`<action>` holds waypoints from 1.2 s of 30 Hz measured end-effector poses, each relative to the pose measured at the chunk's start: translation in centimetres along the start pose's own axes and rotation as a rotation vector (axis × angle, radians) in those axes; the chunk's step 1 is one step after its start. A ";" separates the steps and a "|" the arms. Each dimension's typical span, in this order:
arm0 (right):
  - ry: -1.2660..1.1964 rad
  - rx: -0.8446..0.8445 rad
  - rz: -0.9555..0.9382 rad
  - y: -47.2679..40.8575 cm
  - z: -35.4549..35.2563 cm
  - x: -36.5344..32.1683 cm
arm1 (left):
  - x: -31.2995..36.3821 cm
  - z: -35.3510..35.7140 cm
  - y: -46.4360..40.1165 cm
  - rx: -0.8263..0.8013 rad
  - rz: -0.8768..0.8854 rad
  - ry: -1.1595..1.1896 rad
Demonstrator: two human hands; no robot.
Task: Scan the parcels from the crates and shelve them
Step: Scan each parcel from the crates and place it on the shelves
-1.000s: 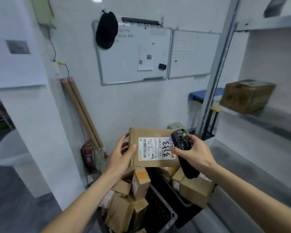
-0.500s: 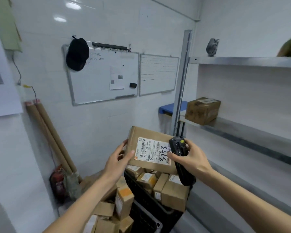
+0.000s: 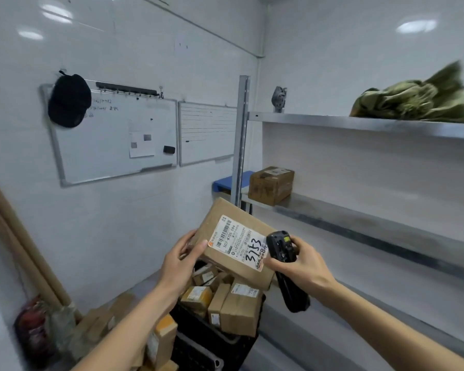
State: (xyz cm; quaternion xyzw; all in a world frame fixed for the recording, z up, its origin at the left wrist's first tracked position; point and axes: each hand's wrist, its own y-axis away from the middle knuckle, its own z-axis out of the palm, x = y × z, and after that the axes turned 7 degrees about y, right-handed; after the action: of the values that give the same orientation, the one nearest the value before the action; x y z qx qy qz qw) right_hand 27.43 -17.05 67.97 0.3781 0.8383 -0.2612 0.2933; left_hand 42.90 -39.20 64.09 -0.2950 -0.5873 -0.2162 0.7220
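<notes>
We gripped the tilted parcel (image 3: pixel 236 247) by its left edge with our left hand (image 3: pixel 181 263), above the black crate (image 3: pixel 212 336) of boxes, while our right hand (image 3: pixel 303 266) clasped the scanner (image 3: pixel 285 266) touching its right edge.

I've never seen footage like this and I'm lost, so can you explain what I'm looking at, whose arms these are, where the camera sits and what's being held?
There is no machine here: these are a person's two bare arms, filmed by one wide-angle camera worn on their head, looking forward and down.

The left hand holds a flat brown cardboard parcel with a white barcode label, tilted. The right hand grips a black handheld scanner right beside that label.

Below the hands, a black plastic crate is piled with more small cardboard parcels. To the right stand grey metal shelves; one brown cardboard box already sits on the middle shelf.
</notes>
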 end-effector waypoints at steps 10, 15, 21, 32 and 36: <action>0.553 -0.017 -0.051 1.3 -9.1 1.8 | 2.8 7.8 -0.1 -0.010 0.069 -0.066; 0.759 -0.006 -0.119 1.4 -13.0 2.0 | 3.5 11.6 0.6 -0.025 0.141 -0.148; 0.903 -0.010 -0.116 1.9 -16.0 3.1 | 3.7 14.9 0.8 -0.047 0.141 -0.163; 0.932 0.014 -0.113 2.3 -17.9 5.0 | 3.3 17.8 1.1 -0.097 0.126 -0.162; 0.889 0.023 -0.098 2.4 -18.2 5.3 | 3.3 18.3 1.3 -0.100 0.122 -0.154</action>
State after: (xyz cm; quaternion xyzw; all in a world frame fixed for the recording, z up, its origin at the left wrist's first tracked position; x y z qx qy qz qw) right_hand 21.13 -1.07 76.43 0.4166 0.8970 -0.0964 -0.1124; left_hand 31.31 -25.73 69.56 -0.3817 -0.6103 -0.1776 0.6710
